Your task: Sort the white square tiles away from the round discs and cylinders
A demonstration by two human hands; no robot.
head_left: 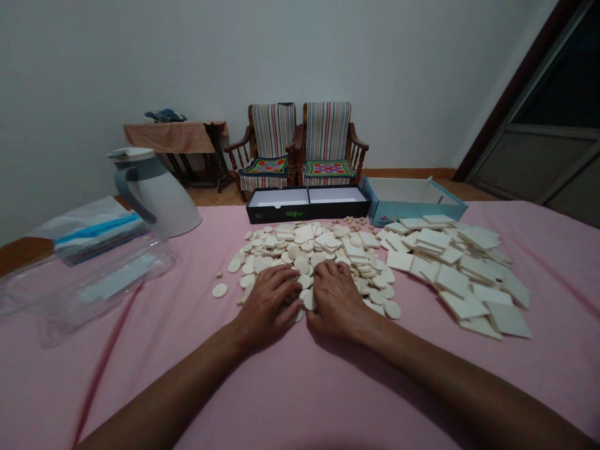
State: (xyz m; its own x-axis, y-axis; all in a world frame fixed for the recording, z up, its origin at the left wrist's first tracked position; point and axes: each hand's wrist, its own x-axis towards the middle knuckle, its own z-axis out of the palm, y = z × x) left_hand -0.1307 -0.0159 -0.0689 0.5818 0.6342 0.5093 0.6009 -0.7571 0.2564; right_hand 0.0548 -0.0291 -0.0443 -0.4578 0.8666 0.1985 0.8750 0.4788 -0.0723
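A heap of small cream round discs (300,253), mixed with a few small squares, lies in the middle of the pink cloth. My left hand (269,300) rests palm down on the near edge of the heap, fingers stretched over the discs. My right hand (335,297) lies beside it, also flat, with its fingers spread on the discs. Neither hand grips anything that I can see. One disc (219,290) lies apart to the left.
A pile of larger cream square tiles (462,269) spreads to the right. Behind the heap stand a black open box (307,203) and a light blue box (412,199). At left are a white jug (152,190) and clear plastic bags (89,262). Two striped armchairs stand by the wall.
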